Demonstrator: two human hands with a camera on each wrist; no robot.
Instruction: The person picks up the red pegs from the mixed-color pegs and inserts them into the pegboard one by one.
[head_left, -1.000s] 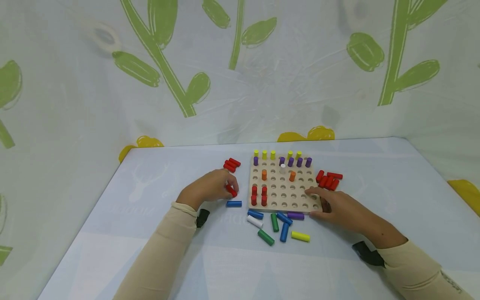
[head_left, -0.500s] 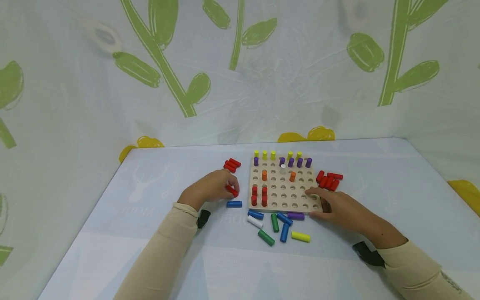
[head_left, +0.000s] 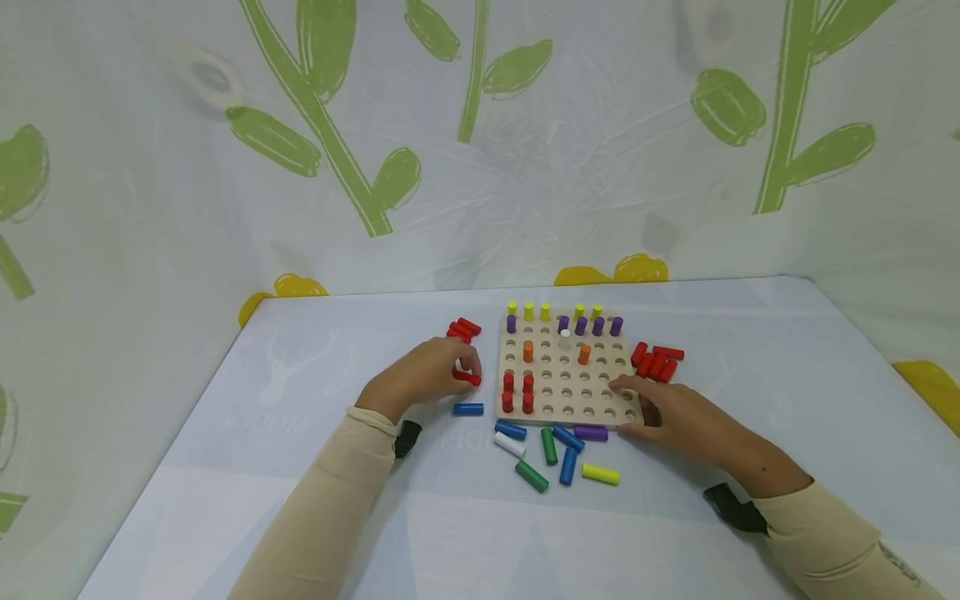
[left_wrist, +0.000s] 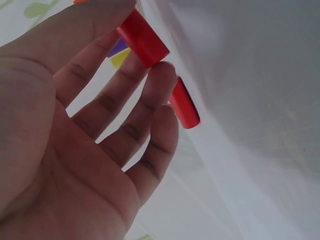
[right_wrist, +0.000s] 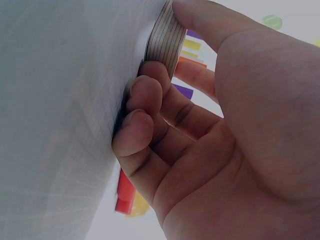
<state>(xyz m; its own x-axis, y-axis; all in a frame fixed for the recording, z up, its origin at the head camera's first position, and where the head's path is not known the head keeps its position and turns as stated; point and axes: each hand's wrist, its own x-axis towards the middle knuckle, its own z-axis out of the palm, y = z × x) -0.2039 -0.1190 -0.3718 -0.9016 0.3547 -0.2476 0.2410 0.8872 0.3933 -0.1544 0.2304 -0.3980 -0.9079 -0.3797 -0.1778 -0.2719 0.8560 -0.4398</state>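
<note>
In the head view my left hand (head_left: 420, 372) pinches a red peg (head_left: 467, 378) just left of the wooden pegboard (head_left: 555, 421). The left wrist view shows this red peg (left_wrist: 145, 40) between thumb and fingertips, the other fingers loosely bent. My right hand (head_left: 686, 421) grips the board's near right corner. In the right wrist view the thumb is on the board's layered edge (right_wrist: 167, 40), with curled fingers against its side. Standing in the board are red pegs (head_left: 528, 402) at near left, orange pegs (head_left: 584, 355), a white peg (head_left: 565, 339), purple pegs (head_left: 597, 326) and yellow pegs (head_left: 545, 311).
Loose red pegs lie behind my left hand (head_left: 469, 326) and right of the board (head_left: 657, 367). A blue peg (head_left: 468, 409) lies below the left hand. Blue, green (head_left: 532, 476), white, purple (head_left: 591, 433) and yellow pegs (head_left: 601, 473) are scattered before the board.
The red peg in my left fingers has turned closer to level and shifted slightly up and right. My right hand and the board stay in place.
</note>
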